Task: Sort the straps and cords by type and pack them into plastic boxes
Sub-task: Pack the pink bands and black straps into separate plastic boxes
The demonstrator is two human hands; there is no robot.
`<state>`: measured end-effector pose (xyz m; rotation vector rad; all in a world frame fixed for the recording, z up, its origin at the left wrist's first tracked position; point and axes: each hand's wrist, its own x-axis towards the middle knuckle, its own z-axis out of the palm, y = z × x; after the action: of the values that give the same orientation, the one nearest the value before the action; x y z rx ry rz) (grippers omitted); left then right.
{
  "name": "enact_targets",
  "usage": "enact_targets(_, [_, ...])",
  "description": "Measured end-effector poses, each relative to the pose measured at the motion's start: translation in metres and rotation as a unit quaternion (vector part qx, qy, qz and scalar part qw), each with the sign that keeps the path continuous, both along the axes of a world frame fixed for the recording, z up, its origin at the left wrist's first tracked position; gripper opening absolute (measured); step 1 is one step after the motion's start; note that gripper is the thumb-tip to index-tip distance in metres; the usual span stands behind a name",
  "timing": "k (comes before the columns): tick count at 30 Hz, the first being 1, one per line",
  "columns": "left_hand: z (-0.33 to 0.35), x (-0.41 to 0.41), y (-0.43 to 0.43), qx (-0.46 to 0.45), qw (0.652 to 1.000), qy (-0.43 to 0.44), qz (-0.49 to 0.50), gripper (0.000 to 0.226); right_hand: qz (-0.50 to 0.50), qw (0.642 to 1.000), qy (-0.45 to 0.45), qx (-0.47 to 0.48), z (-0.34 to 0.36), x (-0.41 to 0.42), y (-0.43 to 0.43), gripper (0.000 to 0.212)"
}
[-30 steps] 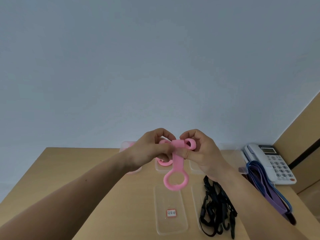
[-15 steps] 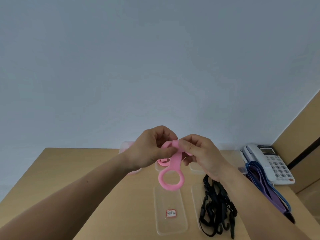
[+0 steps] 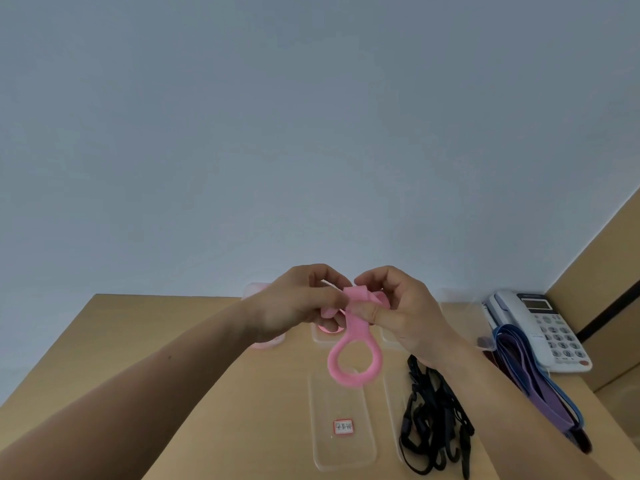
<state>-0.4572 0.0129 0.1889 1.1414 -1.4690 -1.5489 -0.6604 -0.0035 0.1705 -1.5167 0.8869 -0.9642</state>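
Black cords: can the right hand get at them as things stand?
Probably not yet: the right hand pinches the pink strap with the left hand. The black cords lie uncovered below its wrist; nothing else blocks them.

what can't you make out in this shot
Head view only.
Upper end of the pink strap: folded inside the fingers of the left hand and right hand.
Contents of the clear boxes behind the hands: mostly blocked by them.
Writing on the label of the clear lid: too small.
Number of black cords: tangled pile.

Lid (image 3: 341, 403) on the table (image 3: 156, 358), cord tangle (image 3: 433, 427) just right of it, bands (image 3: 540, 393) and telephone (image 3: 550, 327) farther right.
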Motion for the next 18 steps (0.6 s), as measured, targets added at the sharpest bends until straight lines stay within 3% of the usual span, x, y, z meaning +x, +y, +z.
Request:
enact_targets(5, [-0.002,-0.001,-0.002,-0.037,0.998,-0.015,0.046,0.037,0.021,1.0,-0.01,-0.008,-0.006,0.003,0.0,0.038])
enact_targets(11, [-0.007,-0.005,0.0,-0.088,0.994,-0.003,0.069,0.032,0.022,0.997,-0.043,0.055,-0.004,-0.002,0.0,0.041])
enact_targets(18, [-0.01,-0.009,0.003,-0.092,0.994,-0.016,0.047,0.034,-0.011,0.999,0.025,0.041,0.002,-0.004,0.003,0.047])
